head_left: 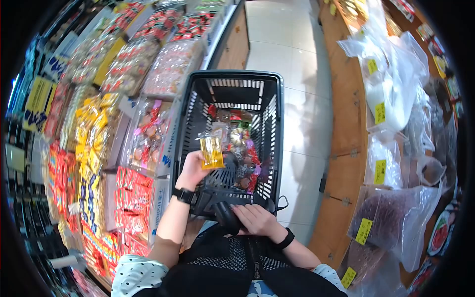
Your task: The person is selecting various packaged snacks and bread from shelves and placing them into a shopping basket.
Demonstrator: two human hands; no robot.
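Note:
My left hand (pixel 194 167) holds a small clear packet of yellow snack sticks (pixel 212 150) above a black shopping basket (pixel 273 128). The basket holds several wrapped snack packets (pixel 243 148). My right hand (pixel 256 219) grips the basket's black handle (pixel 226 215) at its near edge. A black watch sits on my left wrist, a black band on my right.
Bins of packaged sweets and snacks (pixel 128 64) fill the shelf on the left, with red and yellow packs (pixel 94 148) closest. On the right, a wooden counter (pixel 346 123) carries clear bags of bulk goods (pixel 396 84) with yellow tags. A pale tiled aisle (pixel 287 44) runs ahead.

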